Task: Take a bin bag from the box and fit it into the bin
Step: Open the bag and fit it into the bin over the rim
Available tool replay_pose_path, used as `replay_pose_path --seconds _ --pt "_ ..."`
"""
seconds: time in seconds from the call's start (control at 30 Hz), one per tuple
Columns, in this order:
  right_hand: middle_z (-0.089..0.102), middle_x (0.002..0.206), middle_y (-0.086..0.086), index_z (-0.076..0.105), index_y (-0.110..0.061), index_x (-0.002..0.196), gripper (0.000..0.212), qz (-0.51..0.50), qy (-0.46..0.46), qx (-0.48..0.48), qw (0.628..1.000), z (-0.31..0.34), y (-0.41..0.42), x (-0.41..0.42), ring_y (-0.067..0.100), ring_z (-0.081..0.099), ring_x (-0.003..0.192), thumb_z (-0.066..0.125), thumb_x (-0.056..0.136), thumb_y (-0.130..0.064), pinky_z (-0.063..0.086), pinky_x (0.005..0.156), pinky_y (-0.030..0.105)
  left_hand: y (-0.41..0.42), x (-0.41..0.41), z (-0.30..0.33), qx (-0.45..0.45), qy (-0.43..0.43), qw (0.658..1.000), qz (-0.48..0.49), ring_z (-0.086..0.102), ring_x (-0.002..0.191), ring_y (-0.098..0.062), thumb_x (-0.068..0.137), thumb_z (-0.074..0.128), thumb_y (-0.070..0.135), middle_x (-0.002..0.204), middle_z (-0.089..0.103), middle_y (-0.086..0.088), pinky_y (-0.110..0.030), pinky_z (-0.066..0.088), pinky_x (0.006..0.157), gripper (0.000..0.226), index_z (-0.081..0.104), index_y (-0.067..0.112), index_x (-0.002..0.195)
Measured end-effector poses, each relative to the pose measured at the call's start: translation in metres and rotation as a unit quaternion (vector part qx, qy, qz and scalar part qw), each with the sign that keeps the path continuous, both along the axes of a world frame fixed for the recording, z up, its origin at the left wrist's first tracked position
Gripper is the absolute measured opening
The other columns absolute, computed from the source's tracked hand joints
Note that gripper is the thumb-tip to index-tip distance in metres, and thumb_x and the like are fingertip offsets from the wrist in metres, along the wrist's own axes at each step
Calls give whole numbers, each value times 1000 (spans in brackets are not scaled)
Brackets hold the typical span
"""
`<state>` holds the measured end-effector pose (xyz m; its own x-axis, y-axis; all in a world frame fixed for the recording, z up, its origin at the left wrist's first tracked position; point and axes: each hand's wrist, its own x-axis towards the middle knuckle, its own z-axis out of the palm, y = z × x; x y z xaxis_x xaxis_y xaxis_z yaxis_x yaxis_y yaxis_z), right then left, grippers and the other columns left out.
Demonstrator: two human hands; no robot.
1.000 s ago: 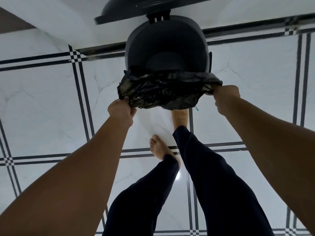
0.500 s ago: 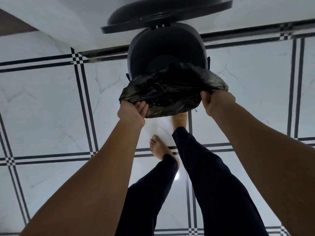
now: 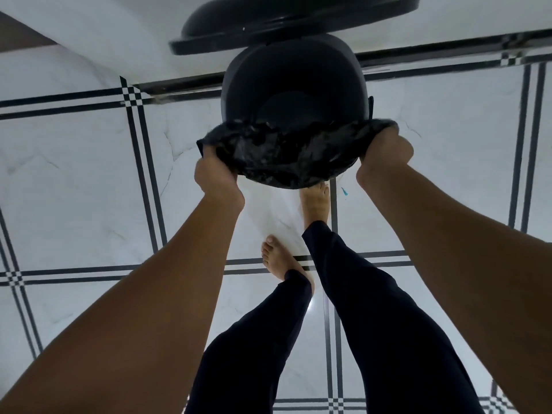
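Note:
A dark grey pedal bin (image 3: 239, 85) stands on the floor with its round lid (image 3: 283, 22) swung up. A crumpled black bin bag (image 3: 280, 156) drapes over the near half of the bin's rim and hangs partly inside. My left hand (image 3: 213, 171) grips the bag's edge at the rim's near left side. At the rim's right side, my right hand (image 3: 385, 150) grips the bag's other edge. The far half of the rim is bare. The box is not in view.
White marble-look floor tiles (image 3: 74, 180) with black stripe borders lie all around. A white wall (image 3: 104, 31) runs behind the bin. My right foot (image 3: 315, 201) is just below the bin, my left foot (image 3: 280, 261) behind it. A small teal scrap (image 3: 345, 191) lies on the floor.
Both hands have spread apart and pulled the bag's edge down over the near rim. The bunched bag has dropped lower into the bin.

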<state>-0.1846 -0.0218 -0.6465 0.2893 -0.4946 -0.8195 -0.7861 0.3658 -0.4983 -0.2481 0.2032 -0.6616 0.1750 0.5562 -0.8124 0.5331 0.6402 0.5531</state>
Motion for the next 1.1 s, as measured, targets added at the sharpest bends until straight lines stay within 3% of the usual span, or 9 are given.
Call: replay_pose_path --seconds 0.23,0.4,0.5,0.57,0.7,0.83,0.93,1.03,1.1 --pt "66 89 -2 66 -13 96 15 124 -52 -139 981 -9 7 35 14 60 73 55 96 -24 49 63 25 11 42 -4 147 7 984 -105 62 75 -10 90 62 20 89 68 3 -21 50 63 11 66 14 99" --pt "58 79 5 55 -8 97 3 129 -119 -53 983 -13 7 64 22 59 68 53 97 -10 59 72 39 23 63 -11 143 16 976 -166 58 69 -11 85 66 22 97 72 -13 -26 55 67 39 67 1 118" --pt "63 87 6 59 -13 93 10 138 -115 -110 978 -22 9 79 24 61 78 51 88 -16 59 81 46 24 75 -11 159 12 968 -192 71 88 -23 87 64 23 119 70 -18 -38 57 95 39 67 5 122" --pt "66 86 -5 68 -17 98 20 159 -115 -170 966 -22 13 85 16 64 79 50 90 -15 57 78 30 23 83 -10 164 -3 960 -225 69 101 -17 90 64 27 113 74 -1 -36 56 100 28 70 20 116" --pt "57 99 -15 56 -18 127 32 334 -162 -240 897 -26 23 91 4 55 91 51 97 -10 39 67 2 21 94 -22 197 -44 926 -318 62 95 -3 97 60 32 106 66 10 -21 50 89 24 58 23 119" --pt "66 108 -4 52 -15 126 32 470 -184 -306 807 -32 35 93 22 62 103 50 94 -18 42 89 31 27 106 -35 230 -27 910 -345 61 87 -10 100 54 44 92 62 8 -29 50 87 22 52 22 102" --pt "65 119 -3 57 -20 120 28 558 -153 -369 728 -33 37 92 24 56 118 43 97 -25 27 89 38 39 116 -40 210 16 890 -404 66 106 -33 103 41 48 100 67 -5 -33 49 89 38 63 17 100" --pt "61 122 -1 50 -17 126 31 569 -166 -359 721 -35 35 91 25 54 118 42 97 -25 30 91 41 38 117 -38 297 138 841 -431 61 115 -29 100 38 51 113 67 -4 -38 46 99 44 67 21 114" --pt "61 117 2 46 -14 126 31 554 -188 -331 741 -40 31 91 27 56 112 41 97 -24 37 91 43 25 105 -25 497 76 770 -392 60 111 -29 97 49 46 112 67 -7 -40 47 95 38 67 16 111"
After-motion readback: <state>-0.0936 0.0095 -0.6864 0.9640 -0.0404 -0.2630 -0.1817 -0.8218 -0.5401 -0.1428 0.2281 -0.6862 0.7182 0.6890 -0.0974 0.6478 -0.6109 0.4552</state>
